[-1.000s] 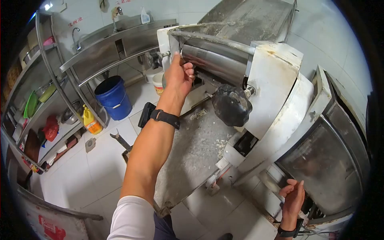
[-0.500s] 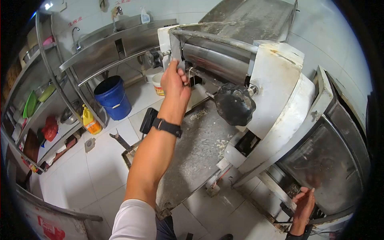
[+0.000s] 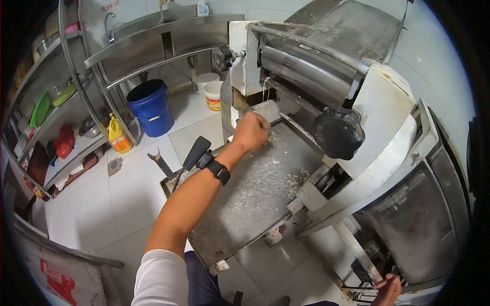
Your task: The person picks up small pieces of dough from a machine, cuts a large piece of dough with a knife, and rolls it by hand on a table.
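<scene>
My left hand (image 3: 251, 131), with a black band on the wrist, is closed above the far end of a grey metal tray (image 3: 245, 204) dusted with pale scraps. Whether its curled fingers hold anything is hidden. Just beyond it, thin pale strands (image 3: 265, 91) hang below the steel roller (image 3: 309, 71) of a white-framed roller machine (image 3: 385, 97). At the lower right, my right hand (image 3: 389, 290) is partly cut off by the view, its fingers loosely bent and apart beside a metal bar (image 3: 357, 250) low on the machine.
A black knob (image 3: 339, 132) juts out from the machine's near side. Left of it stand a blue bucket (image 3: 150, 109), a white tub (image 3: 213, 96) and a yellow bottle (image 3: 119, 133) on the tiled floor. A metal shelf rack (image 3: 76, 71) lines the left side.
My left hand has come down and nearer, from beside the roller to above the tray. My right hand has dropped slightly toward the bottom edge. The view has shifted, moving the machine rightward.
</scene>
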{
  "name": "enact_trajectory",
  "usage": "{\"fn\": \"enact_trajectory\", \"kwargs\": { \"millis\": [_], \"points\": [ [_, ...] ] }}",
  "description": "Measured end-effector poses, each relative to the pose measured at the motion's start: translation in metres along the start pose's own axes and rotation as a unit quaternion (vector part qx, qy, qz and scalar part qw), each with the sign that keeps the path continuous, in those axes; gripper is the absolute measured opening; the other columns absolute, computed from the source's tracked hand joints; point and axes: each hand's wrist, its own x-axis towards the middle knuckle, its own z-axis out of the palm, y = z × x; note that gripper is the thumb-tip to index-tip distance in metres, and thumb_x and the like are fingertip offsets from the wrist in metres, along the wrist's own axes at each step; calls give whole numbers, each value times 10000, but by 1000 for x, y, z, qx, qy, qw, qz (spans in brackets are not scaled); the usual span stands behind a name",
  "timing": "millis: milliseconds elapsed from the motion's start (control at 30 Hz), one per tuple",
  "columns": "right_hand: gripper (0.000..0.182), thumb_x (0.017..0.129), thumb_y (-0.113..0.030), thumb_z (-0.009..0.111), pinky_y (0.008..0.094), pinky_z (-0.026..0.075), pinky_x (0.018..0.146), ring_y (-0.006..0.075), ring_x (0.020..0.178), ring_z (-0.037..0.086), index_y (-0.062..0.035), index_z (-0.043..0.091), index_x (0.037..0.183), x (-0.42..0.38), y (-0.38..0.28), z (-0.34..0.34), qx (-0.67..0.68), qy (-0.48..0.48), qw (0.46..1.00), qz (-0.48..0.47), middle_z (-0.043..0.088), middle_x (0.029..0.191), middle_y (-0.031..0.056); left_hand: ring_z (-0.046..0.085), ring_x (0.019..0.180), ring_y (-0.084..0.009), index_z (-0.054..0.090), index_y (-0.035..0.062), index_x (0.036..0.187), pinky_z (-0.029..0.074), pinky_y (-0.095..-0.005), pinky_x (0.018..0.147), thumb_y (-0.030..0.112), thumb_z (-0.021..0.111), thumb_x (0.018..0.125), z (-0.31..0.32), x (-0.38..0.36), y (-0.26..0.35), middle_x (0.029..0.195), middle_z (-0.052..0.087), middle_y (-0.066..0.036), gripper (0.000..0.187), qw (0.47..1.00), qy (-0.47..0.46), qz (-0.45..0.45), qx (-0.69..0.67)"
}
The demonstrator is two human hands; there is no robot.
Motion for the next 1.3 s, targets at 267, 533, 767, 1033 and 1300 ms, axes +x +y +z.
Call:
{"fn": "enact_trajectory", "kwargs": {
  "millis": [267,533,767,1033,1300],
  "points": [
    [432,1040,-422,584,287,426,664,127,701,551,-17,659,907,-26,-8,-19,-33,56,998,21,611,732,51,534,514,-137,707,-41,764,427,-339,473,183,655,897,-14,36,45,553,565,-63,265,928,202,-87,-300],
    [328,1037,-329,608,296,491,677,163,726,620,-16,670,962,-32,13,-29,15,65,998,20,648,760,76,475,470,-100,657,29,713,354,-270,432,209,648,965,-18,50,54,621,580,-13,310,886,186,-122,-407],
    [315,1038,-311,602,293,488,658,152,701,608,-15,676,961,-33,21,-26,21,80,995,47,638,737,69,499,512,-57,729,6,843,365,-235,453,212,678,963,-46,42,54,626,582,11,244,908,321,29,-267],
    [335,1032,-335,616,270,452,655,124,711,580,-11,685,980,-23,37,-25,-7,52,998,36,632,766,45,510,608,-41,734,-37,876,416,-245,543,160,678,939,-41,-46,40,652,598,23,214,936,216,2,-279],
    [365,1028,-372,617,274,412,640,122,718,533,-22,658,931,-24,49,-44,-60,36,997,45,594,792,31,633,704,-136,761,-31,982,519,-316,662,71,691,823,20,-32,-20,773,708,-123,201,999,-30,-11,-30]
  ]
}}
